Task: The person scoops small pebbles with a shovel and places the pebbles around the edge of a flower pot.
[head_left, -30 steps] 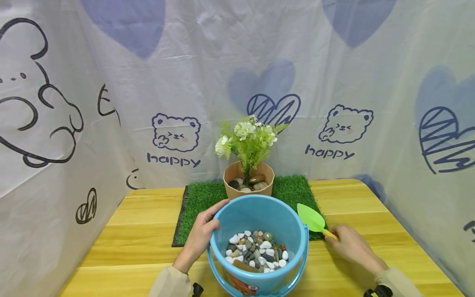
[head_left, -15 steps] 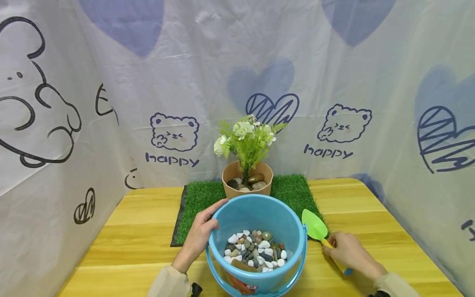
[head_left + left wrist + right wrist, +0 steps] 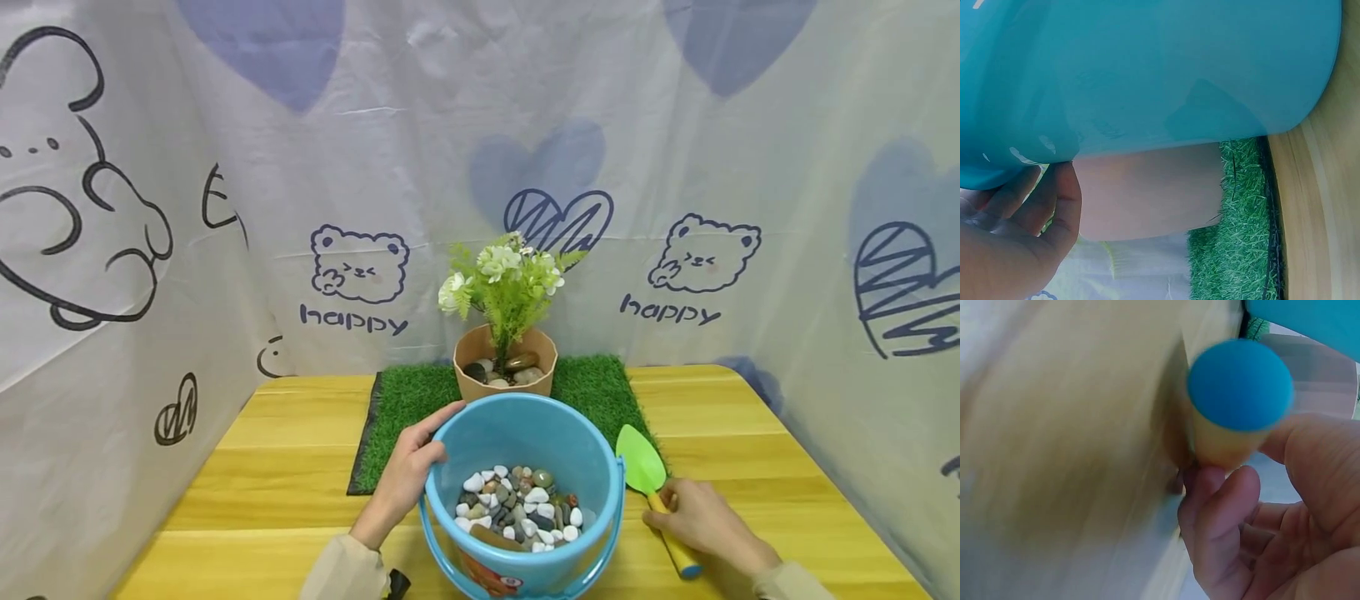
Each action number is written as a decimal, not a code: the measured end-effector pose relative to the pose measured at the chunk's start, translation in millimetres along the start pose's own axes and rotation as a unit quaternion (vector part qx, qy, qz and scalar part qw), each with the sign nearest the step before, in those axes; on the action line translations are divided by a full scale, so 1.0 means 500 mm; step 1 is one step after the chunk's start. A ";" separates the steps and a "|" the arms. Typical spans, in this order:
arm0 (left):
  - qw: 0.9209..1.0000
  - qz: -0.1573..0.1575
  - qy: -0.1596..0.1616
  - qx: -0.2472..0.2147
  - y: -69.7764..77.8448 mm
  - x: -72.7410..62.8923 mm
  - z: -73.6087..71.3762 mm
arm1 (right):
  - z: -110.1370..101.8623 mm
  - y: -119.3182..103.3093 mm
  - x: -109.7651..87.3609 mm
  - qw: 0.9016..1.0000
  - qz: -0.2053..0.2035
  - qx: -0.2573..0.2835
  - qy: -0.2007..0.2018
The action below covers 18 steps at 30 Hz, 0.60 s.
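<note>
A blue bucket (image 3: pixel 517 421) stands at the front middle of the table, its handle hanging down in front. White, grey and brown pebbles (image 3: pixel 517 508) lie inside it. My left hand (image 3: pixel 405 475) grips the bucket's left rim, thumb at the rim and fingers outside the wall, as the left wrist view shows. To the bucket's right is a toy trowel (image 3: pixel 641 461) with a green blade, yellow handle and blue end cap. My right hand (image 3: pixel 701 521) holds its handle between thumb and fingers. In the right wrist view the blue cap (image 3: pixel 1241 384) faces the camera.
Behind the bucket, a tan flowerpot (image 3: pixel 472 385) with white flowers (image 3: pixel 498 262) and larger stones stands on a green turf mat (image 3: pixel 408 417). The wooden table (image 3: pixel 277 467) is enclosed by a printed cloth (image 3: pixel 420 167) at the back and sides.
The trowel has moved slightly right and toward me and turned, its handle now angled toward the table's front. My right hand moved with it. The left hand still holds the bucket.
</note>
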<state>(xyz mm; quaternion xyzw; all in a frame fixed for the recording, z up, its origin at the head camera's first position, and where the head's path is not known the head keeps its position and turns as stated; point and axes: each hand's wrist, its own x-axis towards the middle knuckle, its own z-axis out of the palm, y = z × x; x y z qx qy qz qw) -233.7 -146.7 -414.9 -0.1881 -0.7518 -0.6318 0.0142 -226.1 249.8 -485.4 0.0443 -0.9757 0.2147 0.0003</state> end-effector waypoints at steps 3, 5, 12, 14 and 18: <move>1.000 0.001 -0.001 0.000 -0.001 -0.002 0.002 | -0.002 0.000 -0.001 1.000 0.002 0.003 -0.007; 1.000 0.000 -0.001 -0.001 0.000 -0.002 0.004 | -0.009 0.002 -0.001 1.000 0.011 0.016 -0.023; 0.999 -0.004 -0.033 0.015 0.007 0.004 -0.003 | -0.060 0.017 0.014 0.997 0.030 0.048 -0.057; 0.999 -0.010 -0.047 0.019 0.006 0.001 -0.009 | -0.075 0.022 0.018 0.998 0.015 0.042 -0.050; 0.998 -0.019 -0.057 0.027 0.000 -0.007 -0.019 | -0.097 0.025 0.027 0.999 -0.025 0.022 -0.009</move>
